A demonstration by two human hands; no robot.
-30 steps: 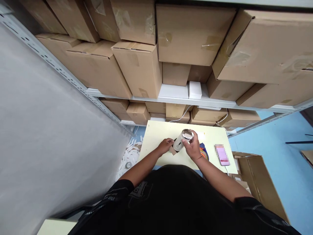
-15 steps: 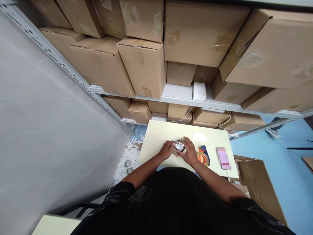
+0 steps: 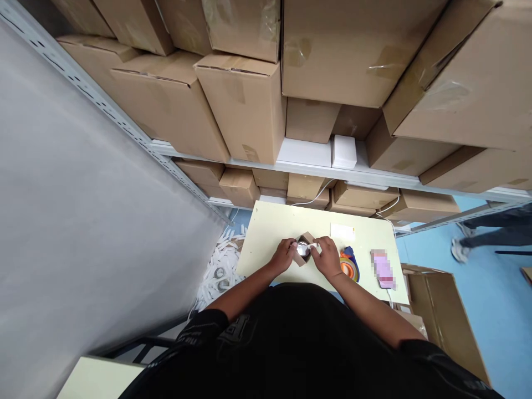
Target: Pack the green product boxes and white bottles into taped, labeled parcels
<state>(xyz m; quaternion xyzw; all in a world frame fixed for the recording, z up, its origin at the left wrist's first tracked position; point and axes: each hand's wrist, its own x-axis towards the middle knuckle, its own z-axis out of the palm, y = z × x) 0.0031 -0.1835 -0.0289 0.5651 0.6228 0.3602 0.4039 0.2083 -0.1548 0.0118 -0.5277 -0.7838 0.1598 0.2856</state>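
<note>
A small brown cardboard box (image 3: 298, 260) stands with its flaps up on the pale yellow table (image 3: 274, 219). A round, shiny object with a dark rim (image 3: 303, 249) sits in its opening; I cannot make out its kind. My left hand (image 3: 284, 255) is closed on the box's left side, thumb close to the shiny object. On the other side, my right hand (image 3: 327, 258) pinches a small white strip (image 3: 313, 245) by the box's right flap. Just right of that hand lie orange and yellow tape rolls (image 3: 349, 269) with a blue piece (image 3: 350, 254).
A white card (image 3: 342, 231) and a pink-screened phone (image 3: 382, 269) rest on the table. Shelves of cardboard boxes (image 3: 245, 105) rise behind it. White scraps (image 3: 216, 271) cover the floor at left; an open carton (image 3: 444, 310) stands right. A person's legs (image 3: 494, 228) show far right.
My right hand has shifted slightly right, off the round object, and a white strip now shows in its fingers. The box flaps are more visible. A person's legs have come into view at right.
</note>
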